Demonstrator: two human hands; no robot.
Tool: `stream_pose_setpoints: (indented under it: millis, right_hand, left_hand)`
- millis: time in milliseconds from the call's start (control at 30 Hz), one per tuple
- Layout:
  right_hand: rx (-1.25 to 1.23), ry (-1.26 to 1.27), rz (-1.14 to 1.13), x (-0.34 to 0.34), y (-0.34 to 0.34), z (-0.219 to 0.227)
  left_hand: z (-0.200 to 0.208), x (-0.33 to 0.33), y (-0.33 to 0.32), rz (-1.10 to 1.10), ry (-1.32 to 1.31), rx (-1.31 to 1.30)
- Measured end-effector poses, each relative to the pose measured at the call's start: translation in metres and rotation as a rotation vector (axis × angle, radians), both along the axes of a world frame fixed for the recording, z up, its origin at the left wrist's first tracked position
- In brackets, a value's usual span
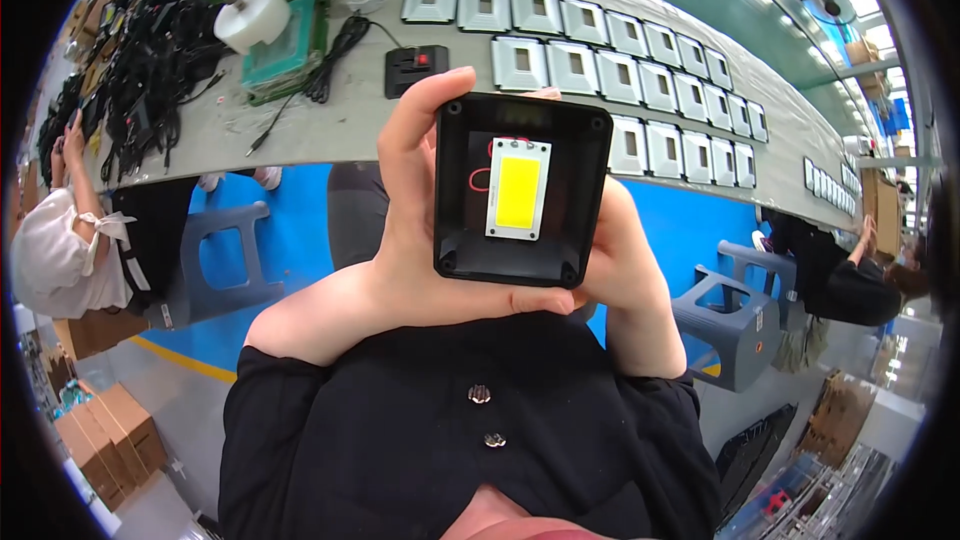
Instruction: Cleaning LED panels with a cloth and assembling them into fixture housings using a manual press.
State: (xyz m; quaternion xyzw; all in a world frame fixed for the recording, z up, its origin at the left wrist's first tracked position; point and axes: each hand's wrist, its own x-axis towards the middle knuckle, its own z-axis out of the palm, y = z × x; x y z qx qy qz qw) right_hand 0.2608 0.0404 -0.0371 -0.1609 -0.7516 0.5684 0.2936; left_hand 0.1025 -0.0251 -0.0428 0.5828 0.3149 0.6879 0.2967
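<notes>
A long grey workbench [330,130] curves across the upper part of the view. Rows of square silver reflector frames [600,50] lie along its far edge and right half. A tangle of black cables [150,50] covers its left end, beside a white tape roll [252,15]. In front of the bench, held up in the air, is a black square lamp housing [522,190] with a yellow LED panel [519,190] inside. The left hand [410,210] wraps closed around its left side, thumb underneath. The right hand [625,260] grips its right side from behind.
</notes>
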Motion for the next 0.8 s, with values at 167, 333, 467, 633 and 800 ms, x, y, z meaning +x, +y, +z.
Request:
stream_pose_setpoints:
  millis: [167, 333, 467, 633, 800]
  right_hand:
    - [-0.143, 0.132, -0.049, 0.026, 0.001, -0.014]
    - [-0.182, 0.028, -0.294, 0.062, 0.0, -0.013]
    - [-0.367, 0.04, -0.391, 0.131, 0.002, -0.012]
    - [-0.195, -0.311, -0.421, 0.119, 0.014, -0.001]
    - [-0.306, -0.097, -0.265, 0.115, 0.015, -0.006]
  left_hand:
    - [-0.007, 0.018, 0.013, -0.14, 0.068, 0.017]
    - [-0.022, 0.017, 0.023, -0.134, 0.309, 0.001]
    - [-0.056, 0.004, 0.039, 0.146, 0.798, -0.347]
    - [-0.095, 0.013, 0.07, 0.224, 0.905, -0.256]
    - [-0.111, 0.018, 0.09, 0.27, 0.931, -0.224]
